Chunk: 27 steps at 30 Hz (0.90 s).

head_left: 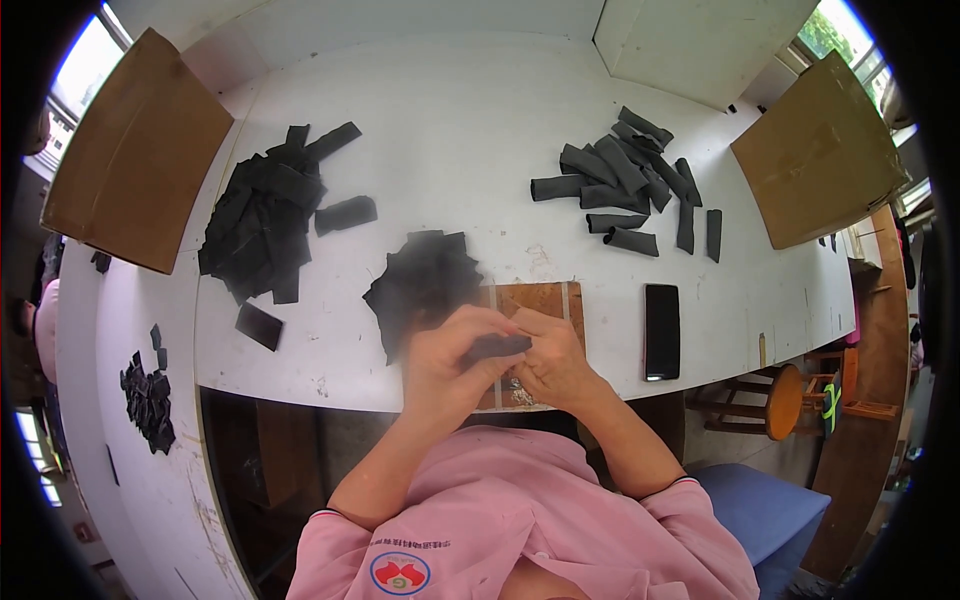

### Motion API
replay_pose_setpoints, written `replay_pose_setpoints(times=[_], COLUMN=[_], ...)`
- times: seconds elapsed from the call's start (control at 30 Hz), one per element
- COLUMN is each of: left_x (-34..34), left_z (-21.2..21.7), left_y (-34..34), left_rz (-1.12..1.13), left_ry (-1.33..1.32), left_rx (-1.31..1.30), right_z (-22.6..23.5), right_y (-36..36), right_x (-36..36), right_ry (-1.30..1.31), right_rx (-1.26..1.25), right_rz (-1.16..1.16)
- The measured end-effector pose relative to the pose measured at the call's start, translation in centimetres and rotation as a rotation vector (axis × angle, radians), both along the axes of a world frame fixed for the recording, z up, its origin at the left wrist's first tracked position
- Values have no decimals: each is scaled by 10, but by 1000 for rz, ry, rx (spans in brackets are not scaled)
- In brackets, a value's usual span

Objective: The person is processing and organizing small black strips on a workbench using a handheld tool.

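A small black strip of fabric or foam (495,347) is held between my two hands close to the table's front edge. My left hand (458,350) curls around it, fingers and thumb closed on its sides. My right hand (550,358) pinches its right end with bent fingers; the fingertips are partly hidden. Beneath both hands lies a brown board (545,297) with pale strips across it. Just beyond my left hand is a heap of flat black pieces (425,270).
A larger black pile (265,215) lies at the left, a dark rectangular piece (260,326) nearer. Black tube-like pieces (615,170) are scattered at the far right. A phone (661,330) lies right of the board. Cardboard boxes (140,150) flank the table; a wooden stool (783,402) stands right.
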State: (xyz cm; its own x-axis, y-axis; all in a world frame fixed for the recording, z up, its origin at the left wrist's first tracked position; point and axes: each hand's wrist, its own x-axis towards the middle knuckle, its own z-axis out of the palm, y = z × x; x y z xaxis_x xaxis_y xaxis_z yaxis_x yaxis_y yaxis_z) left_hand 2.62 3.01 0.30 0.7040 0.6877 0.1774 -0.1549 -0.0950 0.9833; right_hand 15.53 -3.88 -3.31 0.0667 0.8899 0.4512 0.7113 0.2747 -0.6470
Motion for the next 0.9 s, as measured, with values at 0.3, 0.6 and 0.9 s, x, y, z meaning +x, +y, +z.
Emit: replay_pose_setpoints(times=[0.3, 0.6, 0.9], left_x=[6, -2, -4], left_z=[-3, -10, -5], left_y=[-2, -5, -5], left_rz=[40, -6, 12], left_ry=[169, -213, -160], left_rx=[346, -130, -59], right_z=[-25, -12, -35], right_y=[3, 0, 0], right_x=[3, 4, -2], right_ry=[146, 39, 164], right_rx=[38, -143, -117], right_rz=[77, 30, 22])
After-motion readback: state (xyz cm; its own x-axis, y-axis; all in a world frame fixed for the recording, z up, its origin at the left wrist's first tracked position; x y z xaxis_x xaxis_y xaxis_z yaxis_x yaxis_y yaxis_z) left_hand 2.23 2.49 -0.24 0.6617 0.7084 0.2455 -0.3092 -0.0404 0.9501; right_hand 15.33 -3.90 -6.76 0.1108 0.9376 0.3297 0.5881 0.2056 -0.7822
